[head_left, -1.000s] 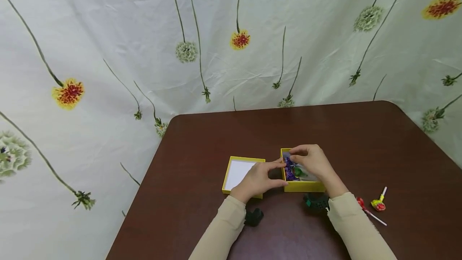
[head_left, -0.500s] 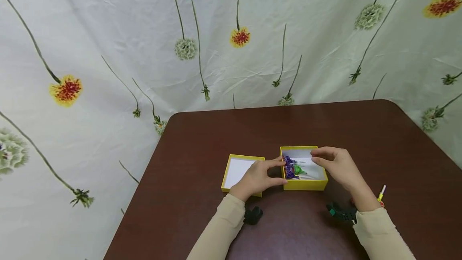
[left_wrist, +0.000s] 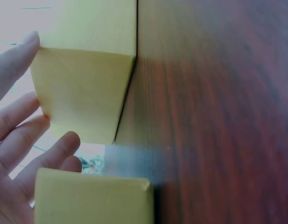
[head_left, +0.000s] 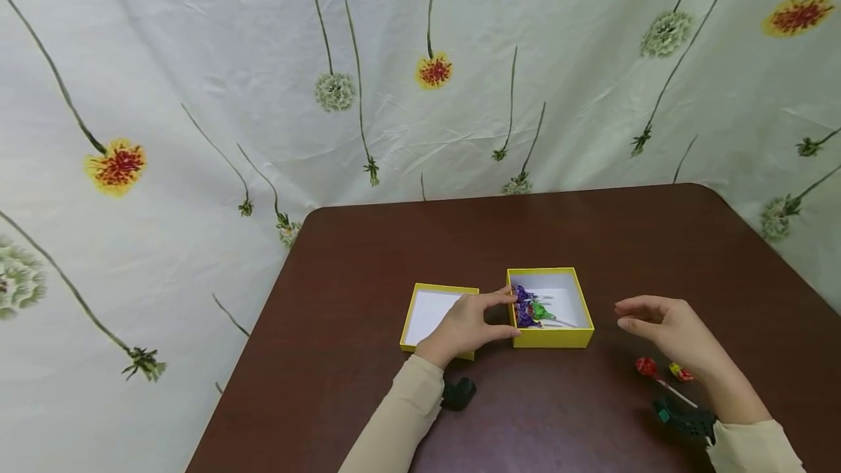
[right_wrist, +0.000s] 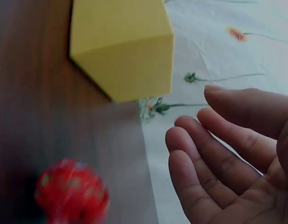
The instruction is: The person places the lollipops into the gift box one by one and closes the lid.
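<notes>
A yellow box (head_left: 552, 339) with a white inside stands on the table and holds several wrapped lollipops. Purple lollipops (head_left: 523, 293) lie along its left wall, with a green one (head_left: 540, 310) among them; their sticks point right. My left hand (head_left: 463, 323) reaches over the yellow lid and touches the box's left side with thumb and fingertips, fingers extended. To the right of the box, my right hand (head_left: 680, 334) hovers with loosely bent fingers and nothing in them. Below it lie a red lollipop (head_left: 647, 366) and a yellow-and-red lollipop (head_left: 682, 372), the latter partly hidden.
The yellow lid (head_left: 430, 312), white inside up, lies left of the box, partly under my left hand. A brown table (head_left: 368, 254) carries everything. Behind it hangs a white cloth (head_left: 394, 137) printed with flowers.
My right hand has come out of the box and moved right and toward me, uncovering the lollipops inside. My left hand stays at the box's left side.
</notes>
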Demonstrator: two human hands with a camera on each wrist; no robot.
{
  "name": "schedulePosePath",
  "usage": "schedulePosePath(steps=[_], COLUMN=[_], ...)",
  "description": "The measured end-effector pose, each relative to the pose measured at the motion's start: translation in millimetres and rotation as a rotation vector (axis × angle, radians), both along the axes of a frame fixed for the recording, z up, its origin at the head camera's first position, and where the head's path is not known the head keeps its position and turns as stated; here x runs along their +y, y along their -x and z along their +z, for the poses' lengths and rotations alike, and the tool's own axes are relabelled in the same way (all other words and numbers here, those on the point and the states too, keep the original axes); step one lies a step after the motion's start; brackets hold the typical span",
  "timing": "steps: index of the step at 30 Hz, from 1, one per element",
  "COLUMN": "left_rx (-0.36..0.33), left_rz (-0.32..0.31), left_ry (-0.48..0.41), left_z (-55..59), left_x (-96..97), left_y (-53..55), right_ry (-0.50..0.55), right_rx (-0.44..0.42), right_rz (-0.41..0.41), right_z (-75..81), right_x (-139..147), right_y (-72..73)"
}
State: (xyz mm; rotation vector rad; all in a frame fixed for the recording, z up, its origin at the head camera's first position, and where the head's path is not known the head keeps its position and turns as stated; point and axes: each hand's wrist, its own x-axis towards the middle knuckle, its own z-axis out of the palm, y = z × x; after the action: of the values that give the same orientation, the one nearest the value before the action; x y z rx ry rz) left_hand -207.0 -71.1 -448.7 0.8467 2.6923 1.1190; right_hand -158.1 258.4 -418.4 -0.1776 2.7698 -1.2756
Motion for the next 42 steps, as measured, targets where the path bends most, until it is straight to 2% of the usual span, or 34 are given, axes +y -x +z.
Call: schedulePosePath(steps=[10,13,18,20,28,42], left_rx=[0.000,0.004,0.001,0.000,-0.017,-0.032], left_rz=[-0.009,-0.009,-0.001,0.000,0.008,0.010], left_ry=[-0.003,0.003,0.000,-0.002,-0.007,-0.002], left_z=[-0.3,-0.1,0.7,0.2,-1.0,0.8], left_x=[1.4,1.5,1.1,1.1,1.5,2.6], left_y=[-0.1,-0.5,-0.3,0.3,-0.1,-0.9], right_ry=[-0.071,-0.091,-0.041,-0.018,-0.072,-0.109], right_rx=[-0.074,-0.069,-0.078,-0.094,-0.091,-0.014], right_rz=[0.007,0.013,0.044,0.055,0.046,0.005], right_z=[-18.2,-24.2,-32.0,-34.0,-38.0,-38.2], right_x=[26.3,30.9,33.0,32.9,33.4,31.9], right_y=[-18.4,-23.7,-28.9,-29.9,-30.9,-31.6])
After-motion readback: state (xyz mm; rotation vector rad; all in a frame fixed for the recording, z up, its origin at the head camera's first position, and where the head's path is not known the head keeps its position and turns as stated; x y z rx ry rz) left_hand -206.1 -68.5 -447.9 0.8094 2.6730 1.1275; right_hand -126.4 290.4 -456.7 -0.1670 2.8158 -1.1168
